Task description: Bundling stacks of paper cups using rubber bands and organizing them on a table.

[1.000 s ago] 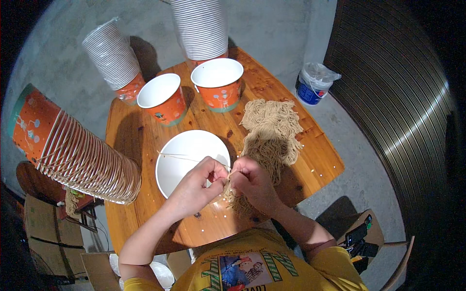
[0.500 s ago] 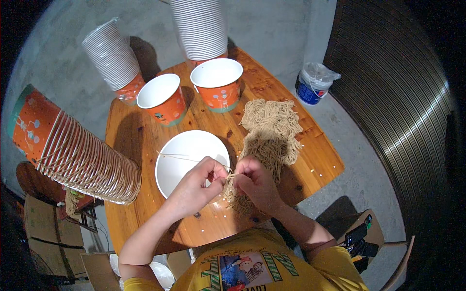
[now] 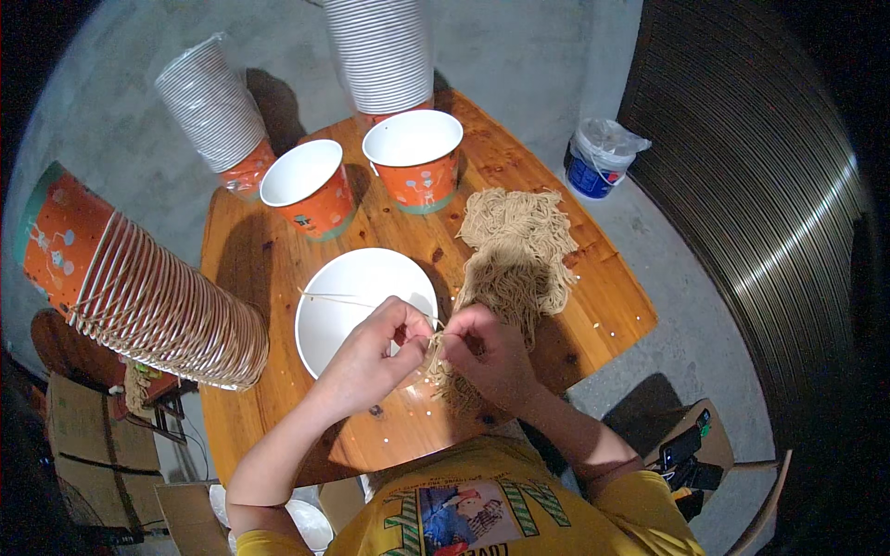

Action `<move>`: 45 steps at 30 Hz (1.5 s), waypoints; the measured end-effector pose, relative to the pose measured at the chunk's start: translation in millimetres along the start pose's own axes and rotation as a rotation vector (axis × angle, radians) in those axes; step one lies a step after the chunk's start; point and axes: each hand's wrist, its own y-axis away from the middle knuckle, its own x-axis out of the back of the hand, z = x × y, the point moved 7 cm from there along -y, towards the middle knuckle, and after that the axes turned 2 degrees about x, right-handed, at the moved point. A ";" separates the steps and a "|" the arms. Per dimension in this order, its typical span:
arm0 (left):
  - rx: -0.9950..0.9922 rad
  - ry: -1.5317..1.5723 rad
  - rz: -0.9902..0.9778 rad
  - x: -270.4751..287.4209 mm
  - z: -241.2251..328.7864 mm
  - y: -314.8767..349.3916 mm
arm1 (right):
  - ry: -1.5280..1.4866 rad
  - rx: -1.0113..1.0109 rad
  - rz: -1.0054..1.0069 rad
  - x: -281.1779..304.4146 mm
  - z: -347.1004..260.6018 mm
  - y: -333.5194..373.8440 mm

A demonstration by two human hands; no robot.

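Note:
My left hand [image 3: 380, 350] and my right hand [image 3: 484, 347] meet at the near right rim of a white bucket lying with its mouth toward me. Both pinch a thin tan cord [image 3: 338, 298], whose loose end stretches left across the white bucket [image 3: 338, 278]. The knot or crossing between my fingertips is too small to make out. A heap of tan cords [image 3: 519, 232] lies just beyond my right hand, its near strands reaching down beside my fingers.
Two orange paper buckets [image 3: 315, 208] [image 3: 422, 181] stand open at the back. A leaning stack of buckets [image 3: 167, 296] wound with cord is at the left. Wrapped stacks [image 3: 213, 102] [image 3: 380, 56] rise behind. A lidded pail [image 3: 601, 167] sits on the floor.
My right fingers have shifted slightly left and down at the cord. My left hand and the surrounding things look almost the same.

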 end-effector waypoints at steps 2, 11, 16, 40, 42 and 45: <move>0.001 -0.015 0.000 0.0 -0.4 -0.2 | 0.011 -0.003 0.010 0.0 0.4 2.1; -0.039 -0.045 0.043 4.4 2.0 0.6 | 0.008 -0.076 -0.070 -7.0 -1.9 11.9; 0.007 0.063 0.023 3.3 -2.5 -0.4 | -0.029 -0.047 -0.071 -9.1 -1.1 12.3; 0.178 0.127 0.002 6.4 -20.9 -3.4 | 0.140 0.259 -0.043 -14.4 -10.4 13.3; 0.153 0.093 0.019 6.5 -20.0 -3.1 | 0.128 0.279 -0.032 -16.1 -4.0 15.3; 0.125 0.060 0.033 11.9 -20.3 -4.0 | 0.007 0.078 -0.017 -19.1 -3.2 15.3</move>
